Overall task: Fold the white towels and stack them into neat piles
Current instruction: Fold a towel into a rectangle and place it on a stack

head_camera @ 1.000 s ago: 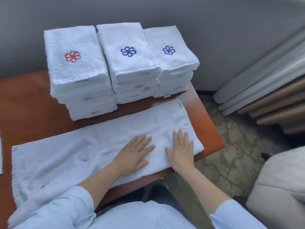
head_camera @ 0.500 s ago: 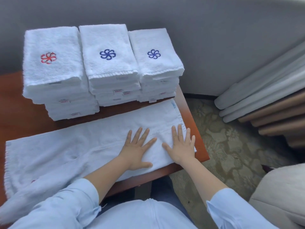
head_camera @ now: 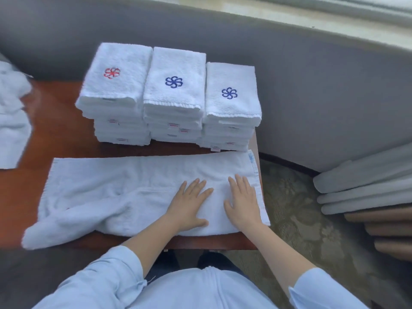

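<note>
Reddish-brown tabletop [head_camera: 62, 134] against a grey wall [head_camera: 312, 85] fills my view. At its far left edge sit loose white towels [head_camera: 13, 121]. Toward the back stand three piles of folded white towels, touching side by side: the left pile [head_camera: 118, 90] bears a red flower emblem, the middle pile [head_camera: 176, 94] and the right pile [head_camera: 231, 105] blue ones. In front of them the long white towel [head_camera: 100, 181] lies spread across the tabletop, its left end rumpled. My left grip [head_camera: 189, 204] rests flat on the towel's right part, fingers straight and spread, holding nothing. My right grip [head_camera: 243, 201] lies just as flat beside it, near the towel's right edge. Off to the right, grey and brown rolls [head_camera: 365, 181] lie over patterned carpet [head_camera: 301, 208].
</note>
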`<state>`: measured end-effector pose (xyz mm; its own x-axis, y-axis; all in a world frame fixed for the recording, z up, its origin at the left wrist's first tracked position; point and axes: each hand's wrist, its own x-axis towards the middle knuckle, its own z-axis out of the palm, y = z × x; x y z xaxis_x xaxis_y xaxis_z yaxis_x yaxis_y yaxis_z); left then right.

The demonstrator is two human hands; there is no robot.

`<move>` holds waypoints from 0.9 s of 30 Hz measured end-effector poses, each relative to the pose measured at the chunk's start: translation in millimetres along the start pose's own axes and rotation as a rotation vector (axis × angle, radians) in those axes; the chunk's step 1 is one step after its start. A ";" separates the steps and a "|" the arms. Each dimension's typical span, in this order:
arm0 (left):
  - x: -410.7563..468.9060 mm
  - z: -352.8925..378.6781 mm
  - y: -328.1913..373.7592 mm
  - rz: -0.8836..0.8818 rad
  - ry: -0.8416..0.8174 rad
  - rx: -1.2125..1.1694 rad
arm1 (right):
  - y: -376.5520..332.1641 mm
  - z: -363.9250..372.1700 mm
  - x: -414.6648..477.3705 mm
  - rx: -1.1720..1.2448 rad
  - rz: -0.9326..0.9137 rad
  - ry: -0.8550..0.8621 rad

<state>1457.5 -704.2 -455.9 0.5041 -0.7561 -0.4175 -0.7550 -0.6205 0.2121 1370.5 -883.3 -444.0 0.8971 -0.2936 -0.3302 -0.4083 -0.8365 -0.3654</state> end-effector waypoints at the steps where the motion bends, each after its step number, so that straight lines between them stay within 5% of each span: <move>1: -9.4 1.3 -4.4 -0.039 0.046 -0.037 | -7.0 -0.2 2.4 0.033 -0.052 0.000; 9: -113.5 9.2 -71.1 -0.455 0.290 -0.216 | -98.2 16.3 21.7 -0.005 -0.409 -0.121; 17: -206.1 14.3 -157.2 -0.750 0.507 -0.308 | -229.2 56.0 21.1 0.030 -0.551 -0.203; 22: -261.6 31.2 -225.2 -0.896 0.378 -0.297 | -316.1 92.6 16.1 0.000 -0.493 -0.264; 27: -286.3 39.7 -273.9 -0.956 0.053 -0.352 | -362.7 119.5 17.6 -0.200 -0.300 -0.292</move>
<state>1503.3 -309.5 -429.5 0.8559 0.0855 -0.5101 0.1356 -0.9888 0.0617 1514.2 -529.7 -421.3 0.8739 0.0939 -0.4769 -0.0713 -0.9458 -0.3168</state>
